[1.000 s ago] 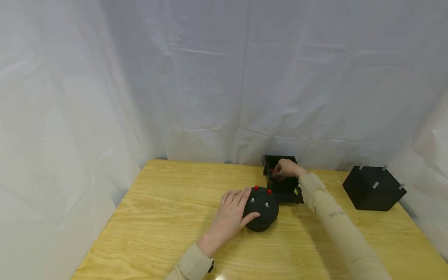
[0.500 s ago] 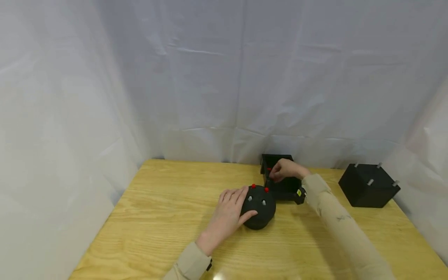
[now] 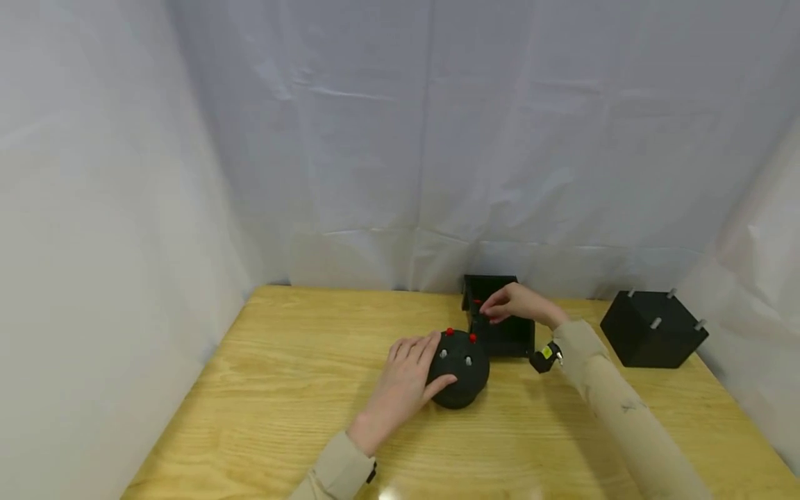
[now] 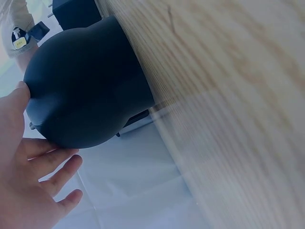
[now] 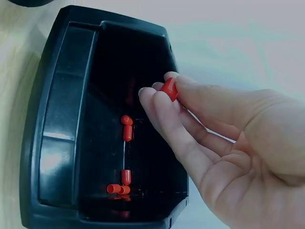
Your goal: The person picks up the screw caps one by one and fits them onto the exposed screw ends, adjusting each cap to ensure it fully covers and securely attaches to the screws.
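Red cap pinched over open black bin, round black dome steadied beside it

On light wooden worktop (image 3: 281,389), black cube with grey pegs (image 3: 653,328) well apart at far right, white sheeting (image 3: 400,139) behind; left hand (image 3: 406,385) flat, fingers straight, resting against side of round black plastic dome (image 3: 459,368) with two red-capped and two bare pegs on top; right hand (image 5: 228,143) over open black plastic bin (image 5: 57,143) just behind dome, thumb and fingertips pinching small red plastic cap (image 5: 169,89); more loose red caps (image 5: 125,157) on bin floor
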